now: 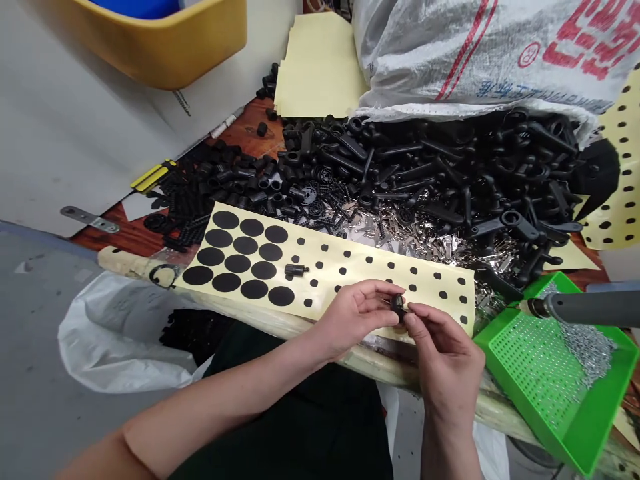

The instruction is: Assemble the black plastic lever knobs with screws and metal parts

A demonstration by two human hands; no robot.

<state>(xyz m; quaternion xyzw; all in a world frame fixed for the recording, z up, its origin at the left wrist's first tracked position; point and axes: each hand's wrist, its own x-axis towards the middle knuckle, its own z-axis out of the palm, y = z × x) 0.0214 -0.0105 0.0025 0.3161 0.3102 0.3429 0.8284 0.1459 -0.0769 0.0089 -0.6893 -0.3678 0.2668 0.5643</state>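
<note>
Held one small black part (398, 305) over the right half of a long pale-yellow sheet (360, 274), rather near to its close edge. Had the left hand (351, 311) clamped on this part from 9 o'clock, with thumb and fingers bent around it. Had also the right hand (445, 349) clamped on the same part, from about 4 o'clock, by the tips of thumb and forefinger. Could not tell the exact form of the part, because of the covering fingers.

Counting from the held part as the middle of the clock, saw one black stemmed piece (295, 270) lying on the sheet between 9 and 10 o'clock. Saw farther in this direction big black discs (237, 263) in rows, and small black dots (325, 247) over the rest of the sheet.

Had on the tabletop (249, 127), from 12 to 2 o'clock, a large heap of black handle-like parts (430, 157), with thin metal pieces (443, 248) along its closer border. Found many short black cylinders (240, 172) between 10 and 11 o'clock. Noticed a white sack (480, 60) with red marks towards 1 o'clock, and a yellow tub (200, 57) at 11 o'clock. Saw a green tray (585, 437) at 4 o'clock, with small silvery pieces (587, 353) inside, and a grey tool (595, 309) at 3 o'clock.
</note>
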